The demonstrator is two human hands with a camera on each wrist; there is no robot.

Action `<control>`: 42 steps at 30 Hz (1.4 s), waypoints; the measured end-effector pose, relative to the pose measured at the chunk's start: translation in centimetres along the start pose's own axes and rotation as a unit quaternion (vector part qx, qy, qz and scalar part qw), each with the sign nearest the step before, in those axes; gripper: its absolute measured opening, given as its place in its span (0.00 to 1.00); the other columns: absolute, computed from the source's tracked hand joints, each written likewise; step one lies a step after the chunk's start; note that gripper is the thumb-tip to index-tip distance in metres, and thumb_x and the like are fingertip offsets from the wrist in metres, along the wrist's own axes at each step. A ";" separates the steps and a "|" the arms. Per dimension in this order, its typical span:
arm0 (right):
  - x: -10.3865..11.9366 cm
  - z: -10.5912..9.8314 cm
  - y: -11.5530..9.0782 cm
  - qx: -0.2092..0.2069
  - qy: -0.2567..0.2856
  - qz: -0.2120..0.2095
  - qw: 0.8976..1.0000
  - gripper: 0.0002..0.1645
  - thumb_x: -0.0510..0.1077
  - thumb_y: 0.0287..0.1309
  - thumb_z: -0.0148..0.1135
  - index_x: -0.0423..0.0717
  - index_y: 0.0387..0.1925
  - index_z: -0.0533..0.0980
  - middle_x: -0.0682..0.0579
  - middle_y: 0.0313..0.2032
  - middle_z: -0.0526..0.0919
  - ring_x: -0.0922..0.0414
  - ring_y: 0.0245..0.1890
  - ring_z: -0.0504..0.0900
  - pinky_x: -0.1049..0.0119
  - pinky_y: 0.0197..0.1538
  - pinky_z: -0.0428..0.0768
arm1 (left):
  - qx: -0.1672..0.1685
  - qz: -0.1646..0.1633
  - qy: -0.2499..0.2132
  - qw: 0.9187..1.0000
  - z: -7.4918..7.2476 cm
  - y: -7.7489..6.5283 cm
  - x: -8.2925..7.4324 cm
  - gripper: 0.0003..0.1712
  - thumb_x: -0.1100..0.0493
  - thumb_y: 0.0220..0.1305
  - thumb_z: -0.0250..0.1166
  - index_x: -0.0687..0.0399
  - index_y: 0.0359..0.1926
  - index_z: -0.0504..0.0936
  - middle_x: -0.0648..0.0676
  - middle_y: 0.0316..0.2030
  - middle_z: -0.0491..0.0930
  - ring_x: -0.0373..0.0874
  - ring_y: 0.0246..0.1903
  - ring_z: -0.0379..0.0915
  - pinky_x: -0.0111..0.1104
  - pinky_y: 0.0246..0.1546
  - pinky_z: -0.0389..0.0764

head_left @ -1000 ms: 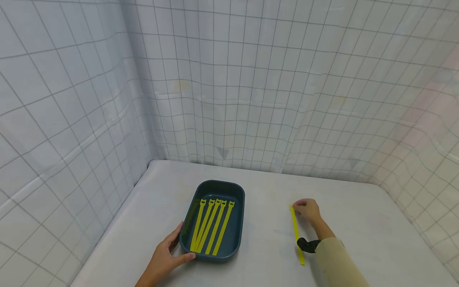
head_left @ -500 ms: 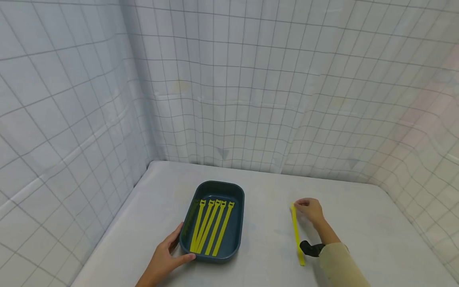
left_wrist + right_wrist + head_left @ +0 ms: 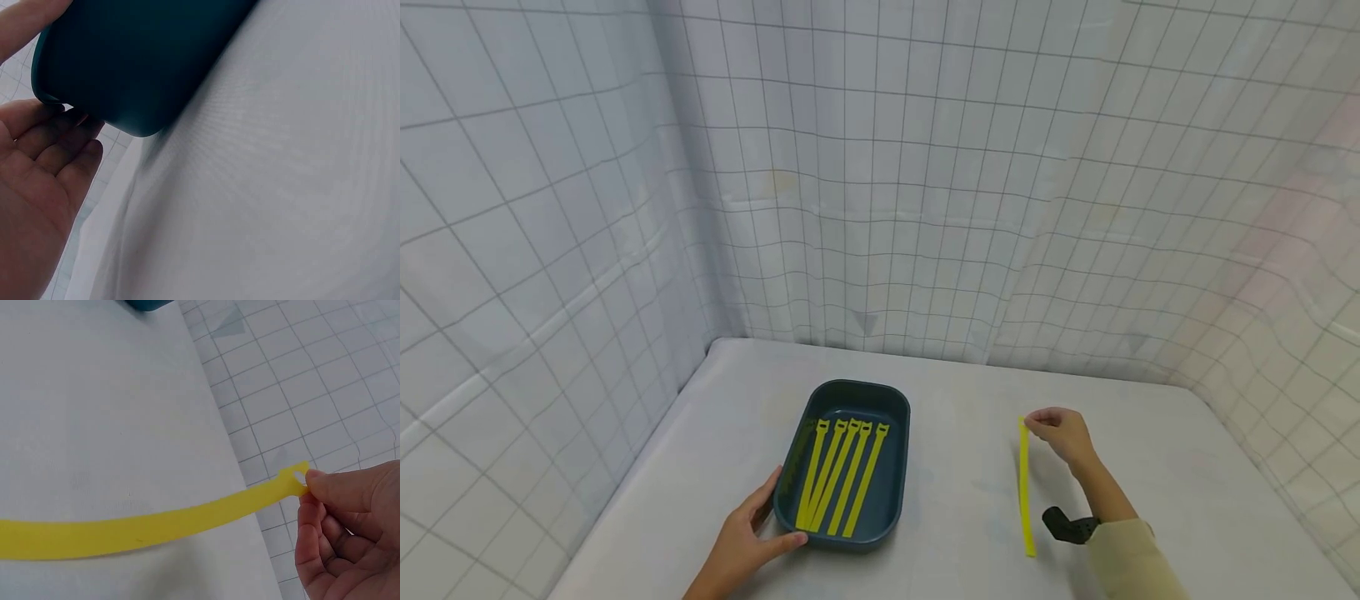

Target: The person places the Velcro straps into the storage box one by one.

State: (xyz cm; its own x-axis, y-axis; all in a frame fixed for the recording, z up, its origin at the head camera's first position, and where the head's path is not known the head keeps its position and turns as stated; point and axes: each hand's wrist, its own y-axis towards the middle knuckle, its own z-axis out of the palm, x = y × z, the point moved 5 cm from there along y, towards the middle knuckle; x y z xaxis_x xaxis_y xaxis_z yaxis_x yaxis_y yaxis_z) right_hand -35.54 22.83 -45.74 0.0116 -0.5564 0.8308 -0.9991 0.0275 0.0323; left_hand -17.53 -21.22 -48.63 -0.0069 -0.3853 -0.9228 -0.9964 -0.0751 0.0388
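Observation:
My left hand (image 3: 739, 537) holds the near left corner of a dark teal tray (image 3: 889, 483), its thumb at the front rim and its fingers along the left side. Several yellow hook-and-loop cable ties (image 3: 850, 479) lie inside, slotted heads toward the far end. To the right of the tray, my right hand (image 3: 1066, 435) pinches another yellow cable tie (image 3: 1024, 492) by its slotted head between thumb and fingers. In the right wrist view this cable tie (image 3: 137, 531) bows away from the fingertips, its head raised and its tail lower, close over the white cloth.
White cloth covers the table (image 3: 955, 467). White curtains with a dark grid (image 3: 880, 208) stand behind it and along both sides. A black wrist device (image 3: 1070, 527) sits at the right wrist, by a pale yellow sleeve (image 3: 1135, 558).
My right hand has moved a little right and away, lifting the head of the cable tie, which now hangs straighter. My left hand stays at the tray's corner.

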 end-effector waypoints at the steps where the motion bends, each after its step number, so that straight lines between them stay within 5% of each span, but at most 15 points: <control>1: 0.1 -0.1 -0.1 0.003 0.001 0.001 1.000 0.18 0.46 0.58 0.62 0.33 0.39 0.78 0.47 0.33 0.81 0.53 0.34 0.78 0.57 0.43 0.80 | 0.000 0.002 0.001 1.000 0.0 0.0 0.0 0.54 0.52 0.43 0.75 0.63 0.68 0.57 0.61 0.65 0.57 0.53 0.63 0.54 0.43 0.59 0.64; 6: -2.8 -0.3 1.4 0.009 -0.001 -0.030 0.999 0.23 0.59 0.52 0.64 0.44 0.36 0.80 0.53 0.32 0.82 0.58 0.33 0.78 0.63 0.32 0.81 | -0.002 0.008 0.000 1.000 0.0 -0.1 -0.1 0.54 0.52 0.44 0.75 0.64 0.67 0.57 0.61 0.65 0.57 0.53 0.63 0.54 0.44 0.58 0.65; 10: -4.8 -0.4 2.6 0.027 0.031 -0.051 0.998 0.18 0.53 0.54 0.64 0.42 0.37 0.80 0.50 0.33 0.82 0.56 0.33 0.78 0.67 0.31 0.80 | -0.002 0.007 0.000 1.000 0.0 -0.1 0.0 0.54 0.52 0.44 0.75 0.64 0.67 0.57 0.61 0.65 0.58 0.53 0.63 0.55 0.44 0.58 0.65; 15: -7.2 -0.8 3.8 0.013 0.021 -0.056 0.998 0.22 0.59 0.52 0.64 0.46 0.38 0.80 0.51 0.35 0.82 0.56 0.35 0.78 0.72 0.35 0.80 | -0.002 0.005 -0.003 1.000 0.0 -0.2 0.0 0.54 0.52 0.44 0.75 0.64 0.67 0.57 0.61 0.65 0.58 0.53 0.63 0.55 0.43 0.58 0.65; 18: -5.4 -1.6 2.3 0.013 0.036 -0.052 0.998 0.22 0.60 0.51 0.64 0.47 0.38 0.80 0.52 0.35 0.82 0.56 0.35 0.78 0.70 0.36 0.80 | -0.001 0.005 -0.003 1.000 0.0 -0.2 0.0 0.54 0.52 0.44 0.75 0.64 0.67 0.57 0.61 0.65 0.57 0.52 0.63 0.54 0.43 0.58 0.65; 25: 3.8 -3.3 -3.6 0.042 0.045 -0.053 0.997 0.22 0.49 0.56 0.63 0.31 0.41 0.77 0.45 0.35 0.82 0.51 0.36 0.78 0.64 0.40 0.80 | -0.001 0.003 -0.003 1.000 0.0 -0.2 0.0 0.54 0.52 0.44 0.75 0.63 0.68 0.56 0.61 0.65 0.58 0.54 0.63 0.55 0.43 0.58 0.65; 33: 0.0 -3.5 -1.9 0.031 0.068 -0.068 0.995 0.18 0.51 0.56 0.63 0.41 0.39 0.79 0.48 0.35 0.82 0.49 0.38 0.77 0.60 0.39 0.80 | 0.002 0.001 -0.001 1.000 0.0 -0.1 0.0 0.54 0.52 0.44 0.75 0.63 0.68 0.56 0.61 0.65 0.57 0.53 0.63 0.55 0.43 0.58 0.65; 42: 6.4 -4.3 -5.8 0.021 0.047 -0.035 0.998 0.22 0.48 0.57 0.62 0.31 0.43 0.76 0.47 0.37 0.80 0.61 0.34 0.76 0.75 0.38 0.77 | 0.003 0.007 -0.008 1.000 -0.1 -0.1 -0.1 0.54 0.53 0.44 0.75 0.63 0.68 0.56 0.62 0.65 0.57 0.54 0.63 0.54 0.43 0.58 0.65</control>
State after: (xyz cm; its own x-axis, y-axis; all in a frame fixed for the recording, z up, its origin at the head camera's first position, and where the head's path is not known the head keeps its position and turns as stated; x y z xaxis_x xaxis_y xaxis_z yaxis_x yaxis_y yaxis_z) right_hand -29.53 22.67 -38.18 0.0839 -0.4752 0.8759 -0.9965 -0.0457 0.0707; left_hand -17.42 -21.23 -48.53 -0.0213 -0.3710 -0.9284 -0.9968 -0.0637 0.0484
